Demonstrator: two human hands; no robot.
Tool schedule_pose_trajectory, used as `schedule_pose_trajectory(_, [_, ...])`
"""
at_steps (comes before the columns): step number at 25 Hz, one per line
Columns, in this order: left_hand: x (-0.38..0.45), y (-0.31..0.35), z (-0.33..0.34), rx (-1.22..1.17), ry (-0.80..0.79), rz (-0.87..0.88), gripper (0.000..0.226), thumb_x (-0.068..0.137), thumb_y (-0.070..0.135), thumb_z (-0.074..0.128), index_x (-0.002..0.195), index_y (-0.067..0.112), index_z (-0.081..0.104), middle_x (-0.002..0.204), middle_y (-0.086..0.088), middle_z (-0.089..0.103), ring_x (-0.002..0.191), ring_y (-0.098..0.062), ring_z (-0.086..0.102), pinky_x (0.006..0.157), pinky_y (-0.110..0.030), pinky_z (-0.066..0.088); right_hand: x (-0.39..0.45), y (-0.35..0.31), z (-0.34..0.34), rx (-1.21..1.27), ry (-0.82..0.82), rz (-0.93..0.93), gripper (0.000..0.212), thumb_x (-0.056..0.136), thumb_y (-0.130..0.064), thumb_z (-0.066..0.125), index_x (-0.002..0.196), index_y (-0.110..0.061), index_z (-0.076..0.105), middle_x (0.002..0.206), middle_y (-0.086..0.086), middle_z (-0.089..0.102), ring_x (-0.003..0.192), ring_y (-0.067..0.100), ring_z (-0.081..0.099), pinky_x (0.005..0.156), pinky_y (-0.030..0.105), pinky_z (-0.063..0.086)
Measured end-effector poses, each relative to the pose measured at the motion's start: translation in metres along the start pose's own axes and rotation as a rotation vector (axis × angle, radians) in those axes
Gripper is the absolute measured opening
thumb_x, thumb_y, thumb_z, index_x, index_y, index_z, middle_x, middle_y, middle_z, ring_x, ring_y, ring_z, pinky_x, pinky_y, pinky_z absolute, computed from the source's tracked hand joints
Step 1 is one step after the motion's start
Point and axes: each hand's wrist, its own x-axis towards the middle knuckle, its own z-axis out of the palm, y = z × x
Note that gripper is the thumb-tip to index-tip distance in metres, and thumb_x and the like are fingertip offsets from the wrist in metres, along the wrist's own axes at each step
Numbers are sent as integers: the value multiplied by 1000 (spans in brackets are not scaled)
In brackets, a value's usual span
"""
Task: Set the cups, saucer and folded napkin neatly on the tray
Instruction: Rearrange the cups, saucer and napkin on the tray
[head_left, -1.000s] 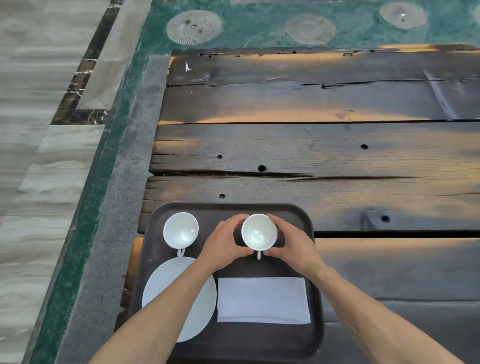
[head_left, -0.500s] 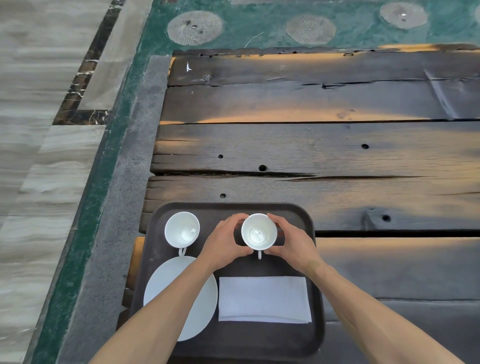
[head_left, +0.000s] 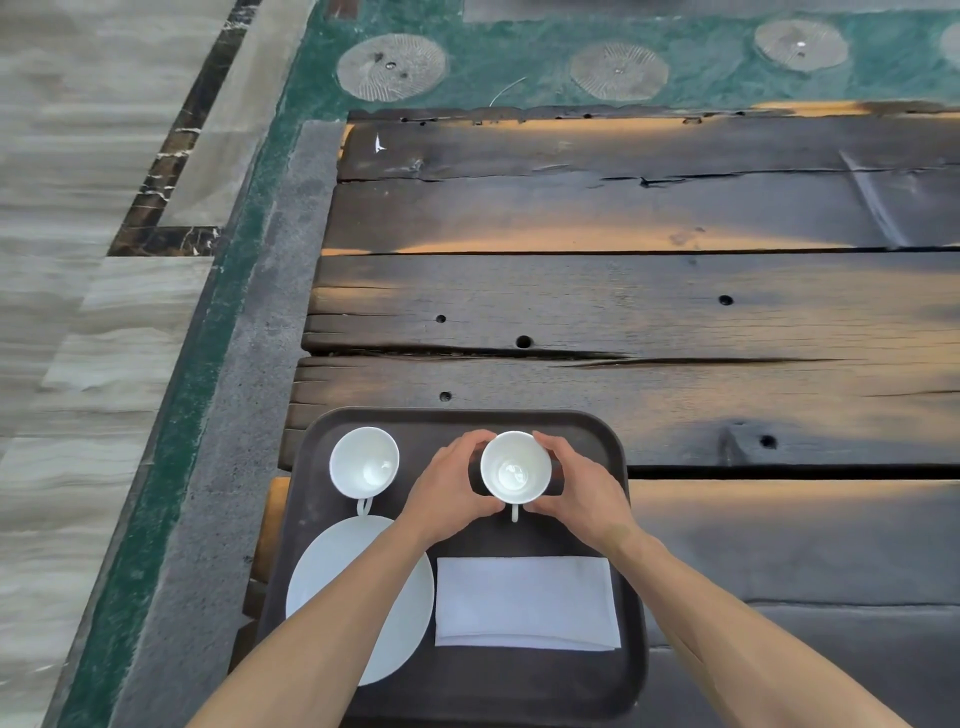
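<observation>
A dark rounded tray (head_left: 592, 431) lies at the near left corner of the wooden table. On its far middle stands a white cup (head_left: 515, 467), upright, handle pointing toward me. My left hand (head_left: 447, 491) cups its left side and my right hand (head_left: 584, 491) its right side, fingers curled around the wall. A second white cup (head_left: 364, 461) stands upright at the tray's far left, handle toward me. A white saucer (head_left: 332, 561) lies near left, partly hidden by my left forearm. The folded white napkin (head_left: 524, 603) lies flat near right.
The table (head_left: 623, 312) is made of dark, cracked planks with holes and stretches far and right of the tray. Its left edge runs just beside the tray, above a grey kerb (head_left: 249, 415), a green strip and stone floor (head_left: 62, 364).
Nothing has visibly moved; both hands stay around the middle cup, and only the view shifts very slightly.
</observation>
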Motion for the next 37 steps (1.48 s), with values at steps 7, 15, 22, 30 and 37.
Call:
schedule_pose_trajectory(7, [-1, 3, 2, 61, 20, -17, 72, 61, 37, 83, 118, 46, 41, 121, 21, 56, 116, -9, 48, 89, -43, 52, 1, -5, 0, -119, -10, 18, 89, 70, -42, 82, 140, -43, 27, 121, -8, 66, 109, 17, 62, 84, 39, 55])
schedule_pose_trajectory(15, [-1, 16, 1, 180, 4, -43, 69, 64, 31, 81, 119, 37, 39, 118, 12, 59, 111, -16, 50, 80, -45, 53, 1, -9, -7, -186, -40, 0, 82, 75, -40, 77, 139, -43, 25, 114, -2, 67, 102, 22, 62, 76, 37, 52])
schedule_pose_trajectory(22, [-6, 14, 7, 225, 57, -74, 82, 69, 31, 80, 138, 34, 34, 137, 7, 53, 124, -20, 48, 94, -47, 48, -1, -11, -4, -187, -56, 2, 94, 76, -41, 74, 149, -39, 15, 124, -6, 65, 107, 22, 62, 73, 32, 47])
schedule_pose_trajectory(30, [-39, 7, 12, 260, 90, -159, 81, 78, 37, 75, 147, 32, 31, 142, 3, 48, 129, -18, 46, 99, -45, 47, -32, 0, 8, -216, 5, 57, 63, 86, -46, 67, 139, -30, 37, 129, -3, 62, 111, 21, 63, 85, 38, 55])
schedule_pose_trajectory(37, [-86, -32, 18, 283, 45, -132, 53, 87, 47, 62, 136, 29, 49, 138, 7, 48, 125, -14, 46, 99, -38, 45, -74, 0, 29, -400, -56, -8, 38, 94, -50, 49, 122, -26, 60, 120, -2, 64, 105, 21, 61, 88, 38, 52])
